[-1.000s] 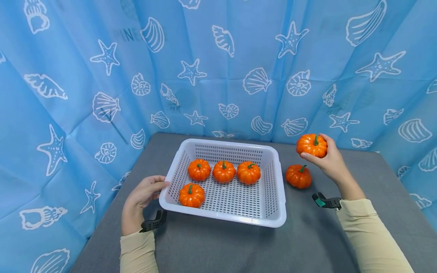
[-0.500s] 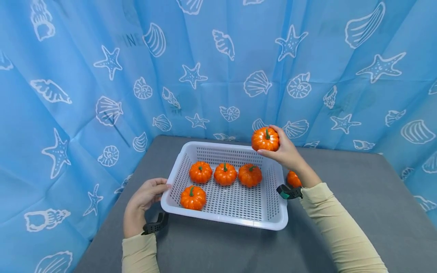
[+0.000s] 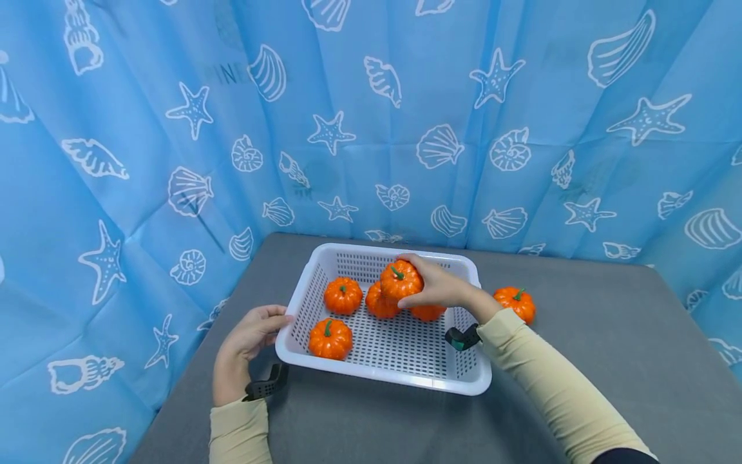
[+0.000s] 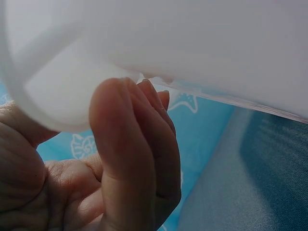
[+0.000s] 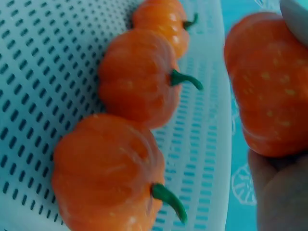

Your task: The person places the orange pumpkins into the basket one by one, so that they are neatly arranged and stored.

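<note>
My right hand (image 3: 436, 286) holds a small orange pumpkin (image 3: 400, 281) with a green stem, raised over the white plastic basket (image 3: 382, 374). In the right wrist view, the held pumpkin (image 5: 269, 86) appears above a row of pumpkins (image 5: 137, 79) on the perforated bottom. Partly hidden behind the hand and its load are a middle pumpkin (image 3: 379, 305) and a right one (image 3: 429, 313). Two more, a back-left pumpkin (image 3: 343, 296) and a front-left pumpkin (image 3: 330, 339), show whole. My left hand (image 3: 255, 332) grips the basket's left rim; curled fingers (image 4: 126, 144) lie beneath the edge.
Another orange pumpkin (image 3: 517, 303) sits on the grey table (image 3: 591, 341), just right of the basket and partly behind the right sleeve (image 3: 551, 374). A blue curtain (image 3: 371, 154) with white shells and starfish hangs behind and along the left.
My right hand has carried its pumpkin leftward from beyond the basket's right side, then lowered it over the basket. The left hand keeps its grip on the rim.
</note>
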Motion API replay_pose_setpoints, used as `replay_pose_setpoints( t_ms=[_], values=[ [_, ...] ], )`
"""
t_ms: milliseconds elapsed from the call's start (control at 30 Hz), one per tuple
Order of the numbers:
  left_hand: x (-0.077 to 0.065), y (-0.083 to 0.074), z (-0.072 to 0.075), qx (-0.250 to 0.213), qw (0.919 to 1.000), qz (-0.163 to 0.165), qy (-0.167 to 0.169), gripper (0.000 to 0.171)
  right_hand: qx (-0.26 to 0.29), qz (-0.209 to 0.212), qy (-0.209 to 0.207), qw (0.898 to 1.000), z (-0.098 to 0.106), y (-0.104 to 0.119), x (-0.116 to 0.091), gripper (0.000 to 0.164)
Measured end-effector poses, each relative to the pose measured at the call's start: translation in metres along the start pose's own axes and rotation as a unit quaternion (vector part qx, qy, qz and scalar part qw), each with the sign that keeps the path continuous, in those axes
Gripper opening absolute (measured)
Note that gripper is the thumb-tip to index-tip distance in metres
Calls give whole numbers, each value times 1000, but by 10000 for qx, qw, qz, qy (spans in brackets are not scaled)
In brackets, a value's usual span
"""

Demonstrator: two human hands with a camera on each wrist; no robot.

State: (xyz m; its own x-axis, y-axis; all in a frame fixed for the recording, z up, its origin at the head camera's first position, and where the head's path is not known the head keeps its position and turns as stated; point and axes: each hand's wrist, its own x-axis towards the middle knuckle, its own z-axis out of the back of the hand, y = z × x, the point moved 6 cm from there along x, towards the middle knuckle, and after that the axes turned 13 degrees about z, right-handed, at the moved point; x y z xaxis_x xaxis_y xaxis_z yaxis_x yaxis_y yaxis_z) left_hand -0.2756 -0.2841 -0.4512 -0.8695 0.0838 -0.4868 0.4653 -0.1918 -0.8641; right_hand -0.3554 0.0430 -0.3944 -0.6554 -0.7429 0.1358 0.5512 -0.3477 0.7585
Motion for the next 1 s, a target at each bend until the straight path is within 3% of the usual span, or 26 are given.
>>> replay_pose_setpoints(
  t_ms=[267,567,1000],
  values=[
    [0,0,1,-23,10000,8,42,37,-337,180,1149,9926,-36,11,5,88],
    [0,0,0,3,10000,-23,44,38,-449,-151,1990,9789,-65,16,6,86],
    [0,0,0,-41,9999,-52,107,37,-868,-353,2701,9583,-89,7,5,88]
  ],
)
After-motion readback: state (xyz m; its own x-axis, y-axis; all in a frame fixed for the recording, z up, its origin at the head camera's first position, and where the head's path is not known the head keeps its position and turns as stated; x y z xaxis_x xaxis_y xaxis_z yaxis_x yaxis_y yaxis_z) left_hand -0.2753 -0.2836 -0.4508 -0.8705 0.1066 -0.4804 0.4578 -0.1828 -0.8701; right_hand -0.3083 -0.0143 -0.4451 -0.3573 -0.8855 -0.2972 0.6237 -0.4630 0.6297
